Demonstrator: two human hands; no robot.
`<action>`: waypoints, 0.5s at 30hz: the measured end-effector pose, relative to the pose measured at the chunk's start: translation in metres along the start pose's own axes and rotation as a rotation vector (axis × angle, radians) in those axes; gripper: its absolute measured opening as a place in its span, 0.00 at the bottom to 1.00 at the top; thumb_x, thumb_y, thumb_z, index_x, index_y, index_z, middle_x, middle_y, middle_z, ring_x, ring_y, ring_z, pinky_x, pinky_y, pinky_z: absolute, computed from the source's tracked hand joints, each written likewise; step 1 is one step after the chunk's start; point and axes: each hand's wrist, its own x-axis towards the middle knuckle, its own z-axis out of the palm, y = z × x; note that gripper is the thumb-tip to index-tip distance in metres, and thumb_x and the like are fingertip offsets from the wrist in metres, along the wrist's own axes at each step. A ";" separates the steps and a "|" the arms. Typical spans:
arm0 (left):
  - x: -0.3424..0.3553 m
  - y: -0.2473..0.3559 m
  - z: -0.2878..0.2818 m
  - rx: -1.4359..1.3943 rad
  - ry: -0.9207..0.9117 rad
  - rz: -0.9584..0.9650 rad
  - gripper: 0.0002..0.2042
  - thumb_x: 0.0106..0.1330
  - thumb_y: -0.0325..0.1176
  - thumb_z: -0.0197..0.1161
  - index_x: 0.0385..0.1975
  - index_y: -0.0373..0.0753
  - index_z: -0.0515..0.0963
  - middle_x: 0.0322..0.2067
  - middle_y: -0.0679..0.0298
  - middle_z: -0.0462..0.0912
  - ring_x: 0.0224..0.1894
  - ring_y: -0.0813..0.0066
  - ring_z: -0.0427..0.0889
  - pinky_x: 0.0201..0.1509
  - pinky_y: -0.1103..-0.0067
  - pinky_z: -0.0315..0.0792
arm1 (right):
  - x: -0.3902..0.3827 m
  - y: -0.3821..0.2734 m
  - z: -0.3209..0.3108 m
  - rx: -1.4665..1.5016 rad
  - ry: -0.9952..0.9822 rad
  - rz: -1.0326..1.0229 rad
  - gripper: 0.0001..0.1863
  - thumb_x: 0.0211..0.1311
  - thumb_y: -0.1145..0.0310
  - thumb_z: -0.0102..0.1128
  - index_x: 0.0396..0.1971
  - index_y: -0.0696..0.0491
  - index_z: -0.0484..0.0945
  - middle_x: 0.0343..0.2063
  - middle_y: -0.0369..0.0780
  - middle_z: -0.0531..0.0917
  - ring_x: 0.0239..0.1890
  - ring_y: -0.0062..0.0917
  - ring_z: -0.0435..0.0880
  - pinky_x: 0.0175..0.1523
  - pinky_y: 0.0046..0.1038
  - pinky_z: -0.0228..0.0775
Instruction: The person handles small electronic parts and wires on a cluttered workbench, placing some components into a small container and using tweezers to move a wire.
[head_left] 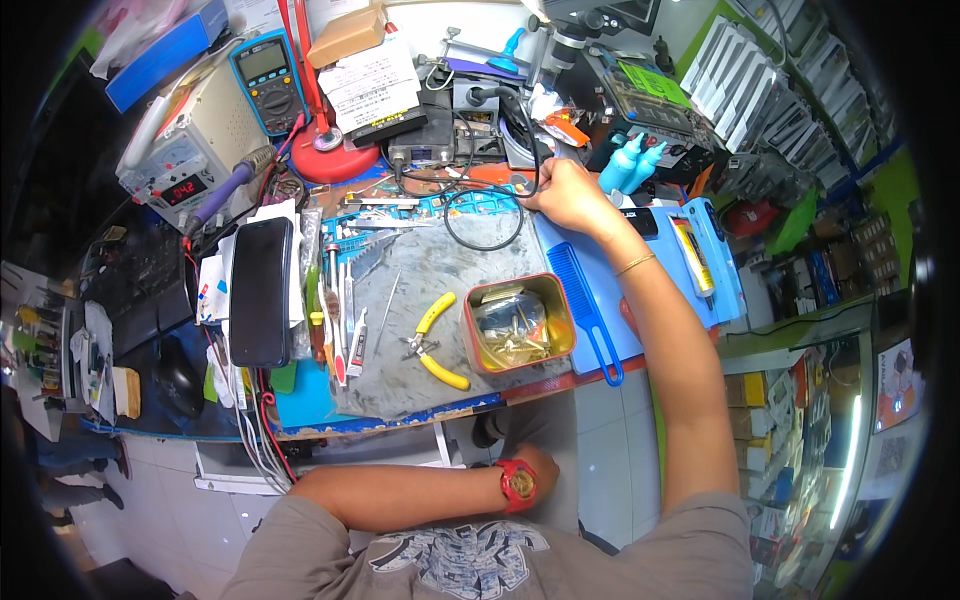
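Over the back of the workbench, my right hand [568,195] reaches out with its fingers pinched together at a black cable [483,247], which loops over the grey work mat. The fingertips are partly hidden. My left hand [540,474], below a red wristwatch [518,485], rests off the bench in front of my body, its fingers out of sight. On the mat [385,350] lie yellow-handled cutters [432,340]. Beside them stands an open square tin [518,322] with small metal parts and a clear bag in it. A blue comb-like brush [588,312] lies right of the tin.
A black phone [260,292] lies at the left, near tweezers and thin tools [340,310]. Behind are a power supply [180,150], a blue multimeter [270,85] and a red round base [335,160]. Light-blue bottles [632,165] and a yellow tube [693,257] are at the right.
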 end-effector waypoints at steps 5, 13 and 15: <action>-0.006 -0.005 -0.005 0.003 0.017 0.022 0.16 0.58 0.34 0.71 0.46 0.38 0.87 0.46 0.55 0.89 0.49 0.57 0.89 0.43 0.64 0.82 | 0.006 0.014 0.005 0.218 0.051 0.038 0.15 0.52 0.69 0.73 0.37 0.61 0.82 0.39 0.51 0.88 0.46 0.39 0.88 0.54 0.35 0.77; -0.055 0.005 -0.024 -0.096 0.372 0.144 0.19 0.66 0.41 0.64 0.50 0.34 0.78 0.39 0.53 0.84 0.39 0.53 0.88 0.43 0.63 0.80 | 0.008 0.046 0.004 0.269 0.097 -0.063 0.11 0.55 0.68 0.70 0.37 0.57 0.88 0.47 0.51 0.88 0.55 0.39 0.86 0.61 0.34 0.75; -0.091 0.014 -0.033 -0.263 0.415 0.114 0.19 0.68 0.42 0.64 0.51 0.35 0.77 0.41 0.54 0.84 0.40 0.52 0.87 0.44 0.63 0.80 | -0.004 0.028 -0.001 0.173 0.075 -0.012 0.14 0.53 0.64 0.72 0.37 0.57 0.88 0.46 0.51 0.88 0.54 0.39 0.87 0.60 0.35 0.75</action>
